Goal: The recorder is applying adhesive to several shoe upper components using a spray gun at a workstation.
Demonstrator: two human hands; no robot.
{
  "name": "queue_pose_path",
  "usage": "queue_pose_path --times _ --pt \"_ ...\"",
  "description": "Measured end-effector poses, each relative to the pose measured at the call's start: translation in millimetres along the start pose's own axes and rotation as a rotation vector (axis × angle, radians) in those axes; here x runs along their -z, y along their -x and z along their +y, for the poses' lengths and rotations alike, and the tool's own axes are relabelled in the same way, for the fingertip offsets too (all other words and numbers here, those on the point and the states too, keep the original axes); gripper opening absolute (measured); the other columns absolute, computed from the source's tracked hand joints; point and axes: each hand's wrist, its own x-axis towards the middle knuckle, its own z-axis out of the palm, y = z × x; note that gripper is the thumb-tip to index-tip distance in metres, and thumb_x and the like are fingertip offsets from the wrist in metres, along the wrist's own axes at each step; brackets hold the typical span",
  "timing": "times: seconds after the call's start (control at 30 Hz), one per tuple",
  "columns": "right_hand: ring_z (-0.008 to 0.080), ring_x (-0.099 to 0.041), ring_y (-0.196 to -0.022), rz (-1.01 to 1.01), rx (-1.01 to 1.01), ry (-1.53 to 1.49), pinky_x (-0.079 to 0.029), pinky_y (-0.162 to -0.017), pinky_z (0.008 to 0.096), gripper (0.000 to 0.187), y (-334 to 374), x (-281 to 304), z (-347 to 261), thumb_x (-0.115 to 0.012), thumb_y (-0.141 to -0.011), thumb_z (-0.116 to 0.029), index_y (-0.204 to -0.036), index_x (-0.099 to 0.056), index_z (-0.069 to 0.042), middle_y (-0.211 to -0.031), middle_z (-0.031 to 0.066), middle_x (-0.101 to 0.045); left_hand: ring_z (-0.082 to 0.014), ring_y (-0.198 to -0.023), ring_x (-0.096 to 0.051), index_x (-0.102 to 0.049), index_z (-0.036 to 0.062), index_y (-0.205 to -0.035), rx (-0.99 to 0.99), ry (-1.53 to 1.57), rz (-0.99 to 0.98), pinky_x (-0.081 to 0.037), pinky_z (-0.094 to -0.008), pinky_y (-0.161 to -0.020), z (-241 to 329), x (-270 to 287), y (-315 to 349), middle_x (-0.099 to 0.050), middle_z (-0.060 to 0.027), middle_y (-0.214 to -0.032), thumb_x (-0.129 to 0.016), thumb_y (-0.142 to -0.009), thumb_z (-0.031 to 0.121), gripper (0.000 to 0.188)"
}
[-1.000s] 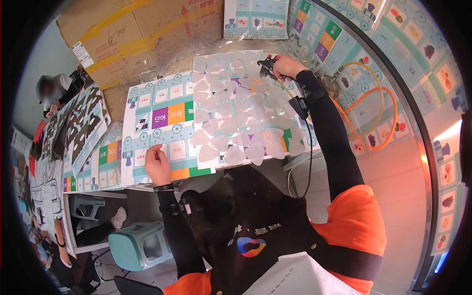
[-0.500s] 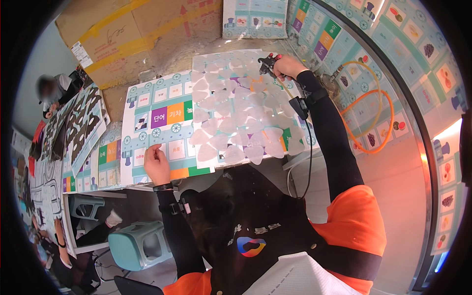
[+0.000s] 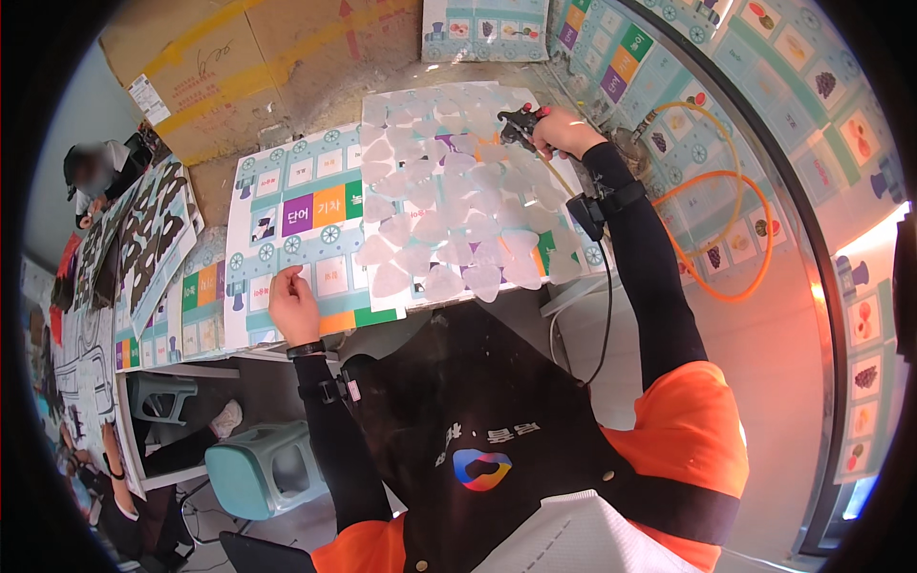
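Cluttered table: right hand grips a black hose-fed tool, petal-covered sheet lying leftward and nearer the body, left hand loosely curled, seemingly empty, at printed board.

At the back there is a large brown cardboard box, closed with yellow tape, and a white label is on its lower left corner. To the right of this box, a printed sheet stands upright. At the left, a person in dark clothes sits near boards with dark brown shapes. Nearer to us lies a white sheet with black line drawing. Below, a teal stool stands on the floor, and a second stool is under the table. Between them a light-coloured shoe is visible. In the lower left corner is one more person's forearm, with a black wristband.
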Motion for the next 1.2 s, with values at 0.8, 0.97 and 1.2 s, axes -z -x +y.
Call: queue_pose_path --times 0.8,0.97,1.2 --pt "0.0235 -0.056 -0.047 0.008 -0.015 0.114 -0.042 -0.043 0.0361 0.014 11.2 -6.0 13.1 -0.061 -0.059 -0.011 -0.054 -0.059 0.001 -0.061 0.0144 -0.063 -0.0203 -0.072 -0.066 -0.07 0.0022 -0.102 0.022 -0.057 -0.042 -0.053 -0.0336 -0.068 3.2 -2.3 2.7 -0.07 -0.0107 -0.09 -0.058 -0.091 0.004 0.016" --pt "0.0207 -0.062 -0.053 0.023 0.136 -0.046 -0.045 -0.042 0.0359 0.014 20.1 5.9 5.6 -0.065 -0.061 -0.013 -0.056 -0.063 0.001 -0.071 0.0101 -0.068 -0.0253 -0.072 -0.064 -0.07 0.0038 -0.097 -0.04 -0.007 0.025 -0.052 -0.0363 -0.067 7.5 -11.2 -7.5 -0.066 -0.0115 -0.086 -0.059 -0.088 0.003 0.014" --pt "0.0228 -0.067 -0.08 0.019 0.921 0.403 -0.053 -0.08 0.0374 0.022 -81.4 23.0 82.8 -0.065 -0.085 -0.019 -0.1 -0.071 -0.004 -0.091 0.0076 -0.07 -0.0376 -0.082 -0.065 -0.067 0.0027 -0.098 -0.123 -0.062 0.035 -0.051 -0.0484 -0.074 -20.1 -20.4 -2.7 -0.068 -0.0174 -0.091 -0.058 -0.088 0.009 0.015"
